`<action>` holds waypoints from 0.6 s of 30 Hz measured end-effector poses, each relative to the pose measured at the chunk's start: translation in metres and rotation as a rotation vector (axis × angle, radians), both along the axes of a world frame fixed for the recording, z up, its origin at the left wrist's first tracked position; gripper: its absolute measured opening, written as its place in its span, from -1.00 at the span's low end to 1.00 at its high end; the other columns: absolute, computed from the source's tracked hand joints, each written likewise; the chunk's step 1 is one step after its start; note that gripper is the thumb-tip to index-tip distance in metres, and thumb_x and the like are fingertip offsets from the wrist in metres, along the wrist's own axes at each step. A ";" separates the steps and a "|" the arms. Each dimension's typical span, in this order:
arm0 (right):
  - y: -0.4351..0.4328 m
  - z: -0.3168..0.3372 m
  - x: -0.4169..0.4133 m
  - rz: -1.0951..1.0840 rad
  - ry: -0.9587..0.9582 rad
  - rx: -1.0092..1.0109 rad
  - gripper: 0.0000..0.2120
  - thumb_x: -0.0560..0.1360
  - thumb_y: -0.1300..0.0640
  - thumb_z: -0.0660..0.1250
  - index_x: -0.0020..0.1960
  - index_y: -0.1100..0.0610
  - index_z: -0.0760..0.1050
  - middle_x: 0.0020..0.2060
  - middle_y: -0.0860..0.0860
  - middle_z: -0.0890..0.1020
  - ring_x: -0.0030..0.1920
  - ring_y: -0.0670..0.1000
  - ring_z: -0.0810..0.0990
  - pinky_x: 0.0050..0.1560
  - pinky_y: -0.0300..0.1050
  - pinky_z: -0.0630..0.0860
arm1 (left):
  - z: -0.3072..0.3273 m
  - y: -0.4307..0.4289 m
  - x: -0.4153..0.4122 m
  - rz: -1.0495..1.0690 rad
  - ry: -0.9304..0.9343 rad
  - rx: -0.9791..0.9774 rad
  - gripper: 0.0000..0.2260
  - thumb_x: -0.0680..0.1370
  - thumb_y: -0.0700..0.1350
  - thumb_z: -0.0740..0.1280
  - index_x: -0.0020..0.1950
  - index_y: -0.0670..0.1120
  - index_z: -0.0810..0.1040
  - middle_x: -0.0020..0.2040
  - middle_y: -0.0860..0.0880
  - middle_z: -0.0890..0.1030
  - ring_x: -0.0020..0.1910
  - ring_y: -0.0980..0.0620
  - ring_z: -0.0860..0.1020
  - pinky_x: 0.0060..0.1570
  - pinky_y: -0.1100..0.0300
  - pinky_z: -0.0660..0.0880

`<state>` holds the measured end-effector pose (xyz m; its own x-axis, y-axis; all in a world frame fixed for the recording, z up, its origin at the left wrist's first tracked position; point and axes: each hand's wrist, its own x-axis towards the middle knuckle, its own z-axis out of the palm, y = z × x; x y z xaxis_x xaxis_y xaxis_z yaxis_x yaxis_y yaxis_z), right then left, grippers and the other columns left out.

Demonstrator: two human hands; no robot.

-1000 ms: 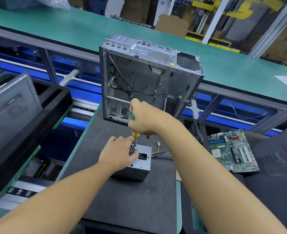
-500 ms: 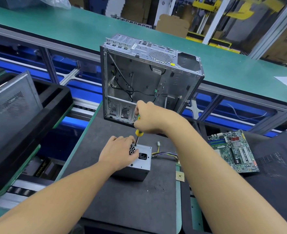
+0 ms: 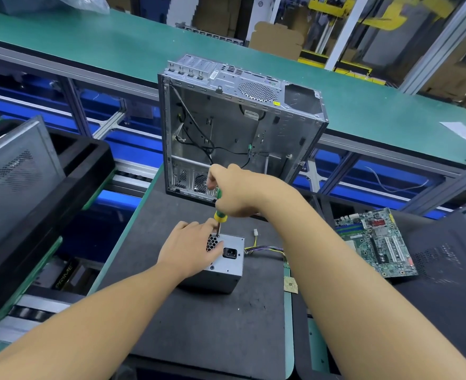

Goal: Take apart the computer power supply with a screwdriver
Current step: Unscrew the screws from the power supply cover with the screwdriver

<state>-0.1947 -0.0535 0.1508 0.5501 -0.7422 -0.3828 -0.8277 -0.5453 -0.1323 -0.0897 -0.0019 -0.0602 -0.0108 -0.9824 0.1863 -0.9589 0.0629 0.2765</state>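
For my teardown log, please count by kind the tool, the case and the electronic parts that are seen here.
Power supply: 1
Screwdriver: 1
Empty computer case: 1
Motherboard: 1
Processor chip: 1
Total: 5

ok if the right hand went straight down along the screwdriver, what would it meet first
Likely the power supply: the screwdriver in the right hand points down at its top by the vent, beside the left hand.
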 end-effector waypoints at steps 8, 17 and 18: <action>0.001 -0.015 0.007 -0.046 -0.080 -0.200 -0.89 0.65 0.10 0.12 0.12 0.13 0.28 -0.08 0.11 0.42 -0.15 0.19 0.48 -0.32 -0.05 0.36 | 0.004 0.002 0.002 -0.062 0.020 -0.002 -0.81 0.66 0.03 0.11 0.18 0.01 0.42 -0.13 0.07 0.59 -0.09 0.00 0.54 0.15 0.07 0.38; 0.003 -0.012 0.008 -0.097 -0.072 -0.176 -0.78 0.63 -0.04 0.10 0.12 0.11 0.28 -0.09 0.05 0.38 -0.09 0.16 0.42 -0.27 -0.03 0.29 | 0.006 0.001 0.002 -0.050 0.034 -0.019 -0.86 0.63 0.03 0.16 0.11 0.01 0.43 -0.30 0.07 0.51 -0.25 -0.03 0.50 0.08 0.06 0.42; 0.003 -0.013 0.008 -0.099 -0.089 -0.203 -0.76 0.65 -0.07 0.06 0.08 0.11 0.28 -0.16 0.04 0.42 -0.17 0.15 0.43 -0.34 -0.05 0.26 | 0.006 0.001 0.002 -0.051 0.035 -0.021 -0.86 0.63 0.04 0.17 0.10 0.01 0.42 -0.32 0.07 0.49 -0.27 -0.03 0.49 0.07 0.06 0.43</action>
